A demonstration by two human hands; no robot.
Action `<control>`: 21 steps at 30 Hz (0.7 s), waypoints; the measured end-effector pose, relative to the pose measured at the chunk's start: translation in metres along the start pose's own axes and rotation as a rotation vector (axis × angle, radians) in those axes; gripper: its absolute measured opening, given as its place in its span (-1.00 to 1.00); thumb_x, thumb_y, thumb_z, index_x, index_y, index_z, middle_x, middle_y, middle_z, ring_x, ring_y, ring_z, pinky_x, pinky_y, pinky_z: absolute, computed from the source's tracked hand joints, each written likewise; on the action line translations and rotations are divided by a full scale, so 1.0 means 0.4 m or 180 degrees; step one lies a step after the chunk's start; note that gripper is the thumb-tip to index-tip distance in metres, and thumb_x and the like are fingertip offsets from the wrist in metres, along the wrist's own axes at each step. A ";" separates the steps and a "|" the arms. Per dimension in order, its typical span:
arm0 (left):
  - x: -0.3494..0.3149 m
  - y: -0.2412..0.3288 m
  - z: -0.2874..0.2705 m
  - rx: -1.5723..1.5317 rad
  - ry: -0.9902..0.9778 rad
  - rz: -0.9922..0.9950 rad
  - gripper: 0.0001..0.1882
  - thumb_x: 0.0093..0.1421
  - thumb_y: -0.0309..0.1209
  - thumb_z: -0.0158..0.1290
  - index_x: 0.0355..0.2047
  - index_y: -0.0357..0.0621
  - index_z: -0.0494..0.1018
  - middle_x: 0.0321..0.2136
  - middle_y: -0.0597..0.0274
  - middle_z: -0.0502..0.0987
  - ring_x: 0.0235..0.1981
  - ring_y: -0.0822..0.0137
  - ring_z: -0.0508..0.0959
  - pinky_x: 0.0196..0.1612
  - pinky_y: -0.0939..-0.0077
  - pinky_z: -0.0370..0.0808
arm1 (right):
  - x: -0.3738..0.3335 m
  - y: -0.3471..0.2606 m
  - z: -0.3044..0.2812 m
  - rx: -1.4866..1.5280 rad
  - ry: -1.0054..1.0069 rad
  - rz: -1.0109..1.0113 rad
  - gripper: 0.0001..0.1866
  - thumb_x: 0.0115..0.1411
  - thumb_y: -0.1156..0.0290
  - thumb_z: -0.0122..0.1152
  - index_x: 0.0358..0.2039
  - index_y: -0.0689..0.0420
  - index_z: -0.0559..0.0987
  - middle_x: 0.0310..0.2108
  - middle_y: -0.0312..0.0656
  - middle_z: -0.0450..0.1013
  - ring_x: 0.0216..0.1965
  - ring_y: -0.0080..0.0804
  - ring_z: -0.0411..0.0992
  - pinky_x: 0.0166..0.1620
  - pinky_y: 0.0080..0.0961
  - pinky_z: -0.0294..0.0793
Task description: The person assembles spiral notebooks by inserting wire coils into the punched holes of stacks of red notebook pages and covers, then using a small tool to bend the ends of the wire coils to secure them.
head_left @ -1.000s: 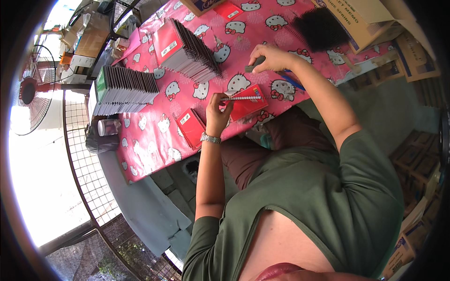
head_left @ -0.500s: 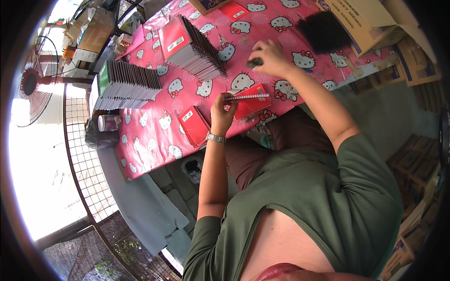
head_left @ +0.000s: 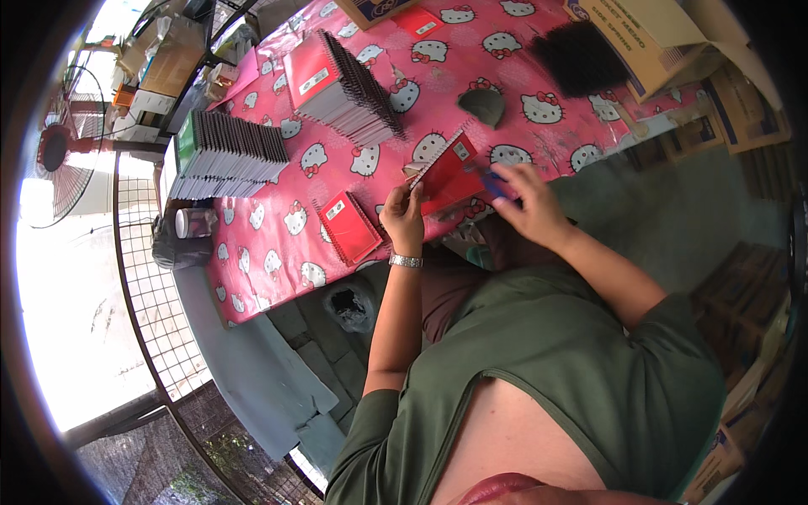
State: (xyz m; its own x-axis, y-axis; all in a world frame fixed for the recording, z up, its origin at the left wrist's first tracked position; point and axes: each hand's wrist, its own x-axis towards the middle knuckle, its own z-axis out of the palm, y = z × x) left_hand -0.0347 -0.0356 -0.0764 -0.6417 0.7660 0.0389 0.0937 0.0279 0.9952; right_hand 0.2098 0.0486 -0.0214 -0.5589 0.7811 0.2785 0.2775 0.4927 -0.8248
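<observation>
My left hand (head_left: 404, 220) pinches the lower end of a red spiral notebook (head_left: 454, 175), which is tilted up off the table with its coil edge toward the upper left. Just right of that notebook, my right hand (head_left: 534, 209) closes on a small dark-blue thing (head_left: 503, 187); motion blur hides its kind. Another red spiral notebook (head_left: 351, 227) lies flat left of my left hand. Beyond the held notebook, a dark grey-green curved piece (head_left: 482, 107) rests on the tablecloth.
A tall stack of red notebooks (head_left: 341, 88) and a stack of green-covered ones (head_left: 227, 151) stand on the pink patterned tablecloth (head_left: 273, 223). Far right are a pile of black coils (head_left: 579, 59) and an open cardboard box (head_left: 644, 42). A white cup (head_left: 195, 222) sits at the left edge.
My right hand has let go of the grey-green piece, come back toward me and now holds the blue thing. The notebook in my left hand has been turned and tilted up.
</observation>
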 end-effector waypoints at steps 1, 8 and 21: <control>-0.008 -0.006 0.002 0.0223 -0.0001 0.0174 -0.82 0.23 -0.56 0.15 -0.18 -0.40 0.52 -0.34 0.23 0.61 -0.39 0.47 0.59 -0.28 0.63 0.52 | 0.016 -0.038 0.011 -0.0066 -0.0137 -0.0307 -0.41 0.06 0.30 0.32 0.13 0.13 0.45 -0.10 -0.13 0.37 -0.13 -0.12 0.42 -0.04 -0.28 0.42; -0.039 -0.005 0.022 0.0610 0.0270 0.0706 -0.88 0.17 -0.71 0.10 -0.26 -0.39 0.53 -0.39 0.25 0.60 -0.36 0.53 0.55 -0.24 0.66 0.48 | 0.046 -0.090 0.078 -0.0676 -0.0619 -0.0692 -0.38 -0.07 0.27 0.41 0.06 0.11 0.51 -0.17 -0.16 0.37 -0.18 -0.19 0.44 -0.11 -0.27 0.47; -0.050 0.044 0.000 0.1211 0.0558 0.1463 -0.83 0.10 -0.74 0.12 -0.28 -0.35 0.55 -0.40 0.23 0.56 -0.40 0.51 0.51 -0.33 0.62 0.47 | 0.068 -0.084 0.086 0.2879 -0.2062 0.2104 -0.60 0.19 0.34 0.24 0.01 0.21 0.48 -0.28 -0.16 0.45 -0.14 -0.30 0.50 -0.14 -0.33 0.51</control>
State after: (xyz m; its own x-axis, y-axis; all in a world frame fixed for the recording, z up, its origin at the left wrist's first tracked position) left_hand -0.0201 -0.0505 -0.0595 -0.5836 0.6381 0.5022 0.6342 -0.0281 0.7727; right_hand 0.1582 0.0400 -0.0030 -0.8644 0.3232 -0.3852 0.1629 -0.5448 -0.8226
